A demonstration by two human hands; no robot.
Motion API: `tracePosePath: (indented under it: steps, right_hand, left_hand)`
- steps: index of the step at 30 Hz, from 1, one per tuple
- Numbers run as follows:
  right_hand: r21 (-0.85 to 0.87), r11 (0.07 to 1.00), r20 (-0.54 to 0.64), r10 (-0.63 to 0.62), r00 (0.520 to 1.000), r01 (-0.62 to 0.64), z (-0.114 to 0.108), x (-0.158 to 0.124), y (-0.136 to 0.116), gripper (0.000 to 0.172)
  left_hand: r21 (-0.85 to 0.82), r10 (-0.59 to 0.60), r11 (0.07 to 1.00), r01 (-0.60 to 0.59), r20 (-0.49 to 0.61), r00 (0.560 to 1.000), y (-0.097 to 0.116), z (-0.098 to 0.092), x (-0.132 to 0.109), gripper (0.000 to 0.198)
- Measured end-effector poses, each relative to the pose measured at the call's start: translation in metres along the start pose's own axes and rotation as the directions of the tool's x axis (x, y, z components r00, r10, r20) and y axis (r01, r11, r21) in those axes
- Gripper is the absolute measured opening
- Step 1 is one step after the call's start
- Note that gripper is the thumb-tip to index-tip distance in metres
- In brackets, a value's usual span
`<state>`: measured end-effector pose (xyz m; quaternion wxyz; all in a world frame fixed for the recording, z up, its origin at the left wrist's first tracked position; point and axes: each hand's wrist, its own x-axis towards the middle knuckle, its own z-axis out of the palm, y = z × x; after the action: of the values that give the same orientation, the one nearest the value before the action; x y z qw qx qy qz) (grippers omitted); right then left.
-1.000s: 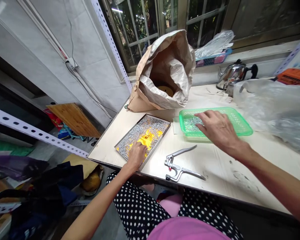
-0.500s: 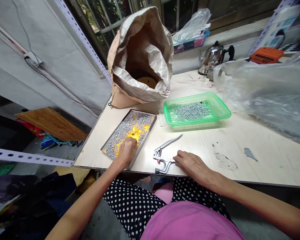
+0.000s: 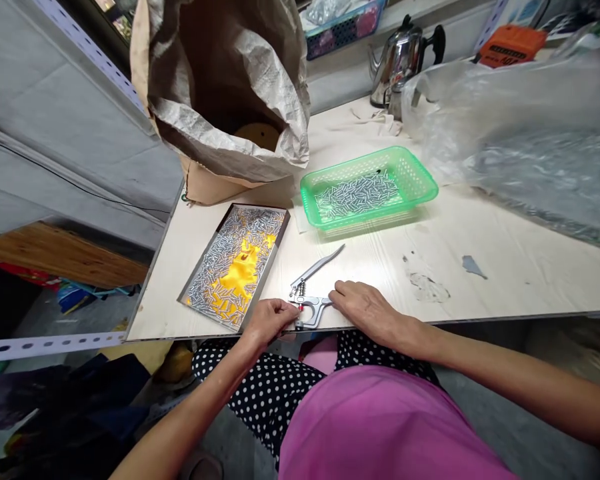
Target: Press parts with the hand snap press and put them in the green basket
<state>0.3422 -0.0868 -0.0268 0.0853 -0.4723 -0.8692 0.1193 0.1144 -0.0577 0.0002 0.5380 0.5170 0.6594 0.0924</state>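
My right hand (image 3: 366, 308) is wrapped round the fixed handle of silvery snap-fastener pliers (image 3: 317, 303). Their other handle stands spread upward, with a coil spring below it and a red part by the jaw. My left hand (image 3: 273, 318) is closed in a pinch at the jaw; whatever lies between the fingertips is too small to make out. Behind the left hand is a shallow tray (image 3: 270, 273) of small silvery metal pins (image 3: 215, 257), its yellow bottom showing through. Farther back, a green plastic basket (image 3: 425, 193) holds similar pins (image 3: 357, 195).
A large open paper sack (image 3: 215, 183) stands at the back left of the table (image 3: 370, 267). On the right lies a big clear plastic bag (image 3: 540, 153) with silvery contents. A metal kettle (image 3: 396, 63) is at the back. The table's front edge runs just below my hands.
My left hand has left the pin tray and moved right to the jaw of the pliers. My right hand stays on the handle. The camera view has shifted.
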Motion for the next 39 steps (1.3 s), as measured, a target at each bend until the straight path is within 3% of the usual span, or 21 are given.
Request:
tracePosePath:
  steps: [5, 13, 16, 17, 21, 24, 27, 32, 34, 36, 37, 39]
  right_hand:
    - [0.028, 1.0, -0.045, 0.0, 0.999, 0.001, 0.001, -0.001, 0.001, 0.019]
    - [0.075, 0.996, 0.053, 0.032, 0.998, -0.036, -0.005, -0.002, -0.002, 0.018]
    - [0.109, 0.994, 0.029, 0.005, 1.0, -0.008, -0.009, -0.001, 0.003, 0.013]
    - [0.11, 0.994, 0.0, -0.009, 1.0, 0.009, -0.01, 0.001, 0.007, 0.021]
    - [0.049, 0.998, -0.057, -0.037, 0.998, 0.04, -0.014, 0.015, 0.031, 0.088]
    - [0.008, 0.999, 0.028, -0.053, 0.998, 0.053, -0.016, 0.03, 0.046, 0.105]
    - [-0.031, 0.996, 0.092, -0.079, 0.993, 0.082, -0.02, 0.038, 0.049, 0.101]
    - [-0.061, 0.996, 0.099, -0.064, 0.993, 0.07, -0.031, 0.034, 0.037, 0.08]
    - [-0.053, 0.996, 0.093, -0.06, 0.994, 0.065, -0.034, 0.029, 0.031, 0.075]
    - [-0.043, 0.997, 0.087, -0.063, 0.994, 0.067, -0.034, 0.025, 0.026, 0.069]
    - [-0.04, 0.997, 0.082, -0.062, 0.995, 0.065, -0.034, 0.023, 0.024, 0.068]
    - [-0.039, 0.998, 0.062, -0.051, 0.997, 0.053, -0.03, 0.021, 0.02, 0.067]
  left_hand:
    - [0.073, -0.033, 0.997, 0.031, 0.03, 0.999, 0.005, 0.0, -0.003, 0.034]
    - [0.108, -0.124, 0.987, 0.117, 0.055, 0.991, 0.009, -0.001, 0.0, 0.025]
    - [0.099, -0.137, 0.986, 0.131, 0.057, 0.989, 0.01, -0.001, 0.001, 0.026]
    - [0.096, -0.137, 0.987, 0.131, 0.059, 0.989, 0.01, -0.001, 0.001, 0.027]
    - [0.085, -0.133, 0.988, 0.127, 0.065, 0.989, 0.009, -0.001, 0.0, 0.03]
    - [0.074, -0.129, 0.989, 0.125, 0.063, 0.99, 0.009, 0.0, -0.001, 0.03]
    - [0.066, -0.131, 0.99, 0.126, 0.066, 0.989, 0.009, 0.0, 0.0, 0.029]
    - [0.128, -0.141, 0.983, 0.132, 0.065, 0.988, 0.006, 0.0, 0.0, 0.02]
    - [0.281, -0.068, 0.958, 0.058, 0.025, 0.997, 0.005, 0.0, -0.005, 0.022]
    - [0.487, 0.161, 0.867, -0.11, -0.064, 0.985, 0.006, 0.002, -0.011, 0.023]
    - [0.581, 0.314, 0.787, -0.207, -0.089, 0.945, 0.007, 0.005, -0.012, 0.022]
    - [0.704, 0.575, 0.598, -0.383, -0.043, 0.817, 0.012, 0.013, -0.011, 0.018]
